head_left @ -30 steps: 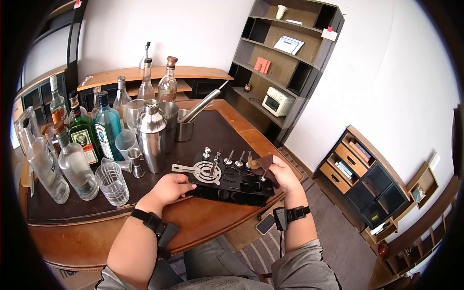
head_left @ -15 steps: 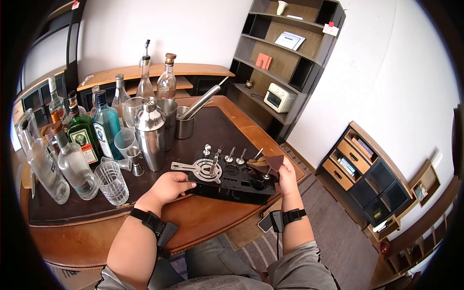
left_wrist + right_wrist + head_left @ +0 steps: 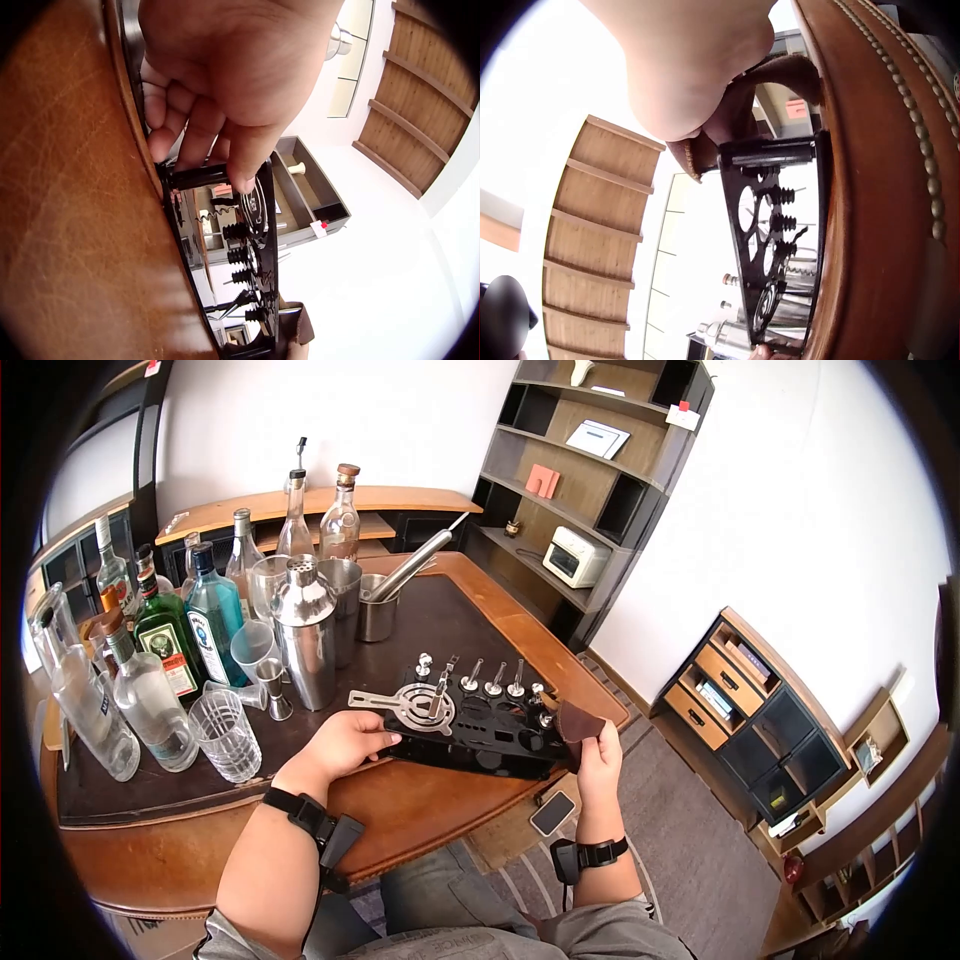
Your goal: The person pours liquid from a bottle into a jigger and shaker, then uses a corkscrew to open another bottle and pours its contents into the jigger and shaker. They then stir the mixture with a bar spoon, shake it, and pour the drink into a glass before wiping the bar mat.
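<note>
A black bar tool rack (image 3: 485,756) stands at the table's front edge. My left hand (image 3: 345,744) grips its left end, with the thumb on the top plate and the fingers at the side in the left wrist view. A flat metal cocktail strainer (image 3: 420,706) lies on the rack. Several metal pour spouts (image 3: 495,680) stand up from the plate, their black ribbed stoppers (image 3: 238,256) hanging below it. At the rack's right end, my right hand (image 3: 598,762) pinches a brown leather piece (image 3: 580,723), whose stitched edge shows in the right wrist view.
Left of the rack stand a cut glass tumbler (image 3: 226,736), a jigger (image 3: 273,690), a cocktail shaker (image 3: 304,632) and several bottles, including a green one (image 3: 165,630). A metal cup (image 3: 377,622) holding long tools stands behind. A phone (image 3: 553,814) lies below the table edge.
My right hand has drawn the brown leather piece rightward and toward me, uncovering the pour spouts and fittings at the rack's right end. The left hand keeps its grip on the rack.
</note>
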A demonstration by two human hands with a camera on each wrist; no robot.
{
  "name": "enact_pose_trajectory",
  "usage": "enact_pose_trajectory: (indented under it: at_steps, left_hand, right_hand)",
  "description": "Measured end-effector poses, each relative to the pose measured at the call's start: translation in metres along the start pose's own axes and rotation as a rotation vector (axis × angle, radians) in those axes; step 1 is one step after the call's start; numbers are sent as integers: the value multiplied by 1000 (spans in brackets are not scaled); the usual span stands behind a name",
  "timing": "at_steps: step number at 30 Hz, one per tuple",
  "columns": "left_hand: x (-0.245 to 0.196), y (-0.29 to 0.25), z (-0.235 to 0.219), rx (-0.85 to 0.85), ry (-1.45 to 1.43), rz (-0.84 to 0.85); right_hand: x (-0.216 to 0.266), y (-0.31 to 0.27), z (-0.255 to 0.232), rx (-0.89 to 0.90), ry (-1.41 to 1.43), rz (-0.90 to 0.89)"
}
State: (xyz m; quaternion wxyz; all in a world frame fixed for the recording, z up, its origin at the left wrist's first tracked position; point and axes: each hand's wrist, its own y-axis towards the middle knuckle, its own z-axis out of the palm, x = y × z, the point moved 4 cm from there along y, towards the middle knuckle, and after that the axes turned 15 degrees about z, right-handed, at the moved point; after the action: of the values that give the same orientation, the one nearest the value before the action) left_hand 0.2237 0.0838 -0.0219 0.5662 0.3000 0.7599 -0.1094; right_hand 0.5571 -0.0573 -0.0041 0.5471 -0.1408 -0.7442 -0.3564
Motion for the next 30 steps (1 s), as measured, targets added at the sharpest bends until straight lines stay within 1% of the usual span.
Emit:
enact_pose_trajectory:
  at_steps: [3, 4, 5, 7, 10, 13, 14, 17, 18, 21, 24, 27, 28, 30]
  left_hand:
    - [3, 0, 1, -18, -39, 17]
    - [3, 0, 1, -23, -5, 7]
    - [4, 1, 1, -22, -17, 6]
    - [6, 1, 2, -19, -39, 4]
    - [7, 1, 2, -27, -47, -9]
    - [14, 3, 3, -40, -47, 16]
    - [14, 2, 3, -37, -42, 8]
    - [15, 3, 3, -27, -31, -4]
    - [18, 4, 3, -26, -32, 2]
    - [15, 3, 3, -27, -29, 12]
    - [16, 3, 3, -32, -54, 43]
    - [16, 3, 3, -36, -71, 48]
    - [15, 3, 3, -35, -72, 44]
    - [13, 2, 3, -36, -61, 33]
  right_hand:
    - [-4, -12, 2, -95, -209, -75]
    - [-7, -14, 4, -106, -242, -135]
    - [5, -20, 7, -124, -317, -169]
    - [8, -25, 11, -146, -394, -274]
    - [13, -29, 7, 13, -193, -23]
    - [20, -24, 7, 142, 631, 302]
    - [15, -20, -1, 167, 629, 329]
    - [6, -16, -13, 173, 889, 474]
    - [6, -19, -16, 202, 935, 541]
    - [-1, -19, -23, 166, 957, 574]
    - [10, -22, -27, 26, 922, 498]
    - [38, -30, -28, -184, 753, 142]
    - [54, -37, -21, -228, 713, 18]
    - [57, -45, -9, -263, 412, -176]
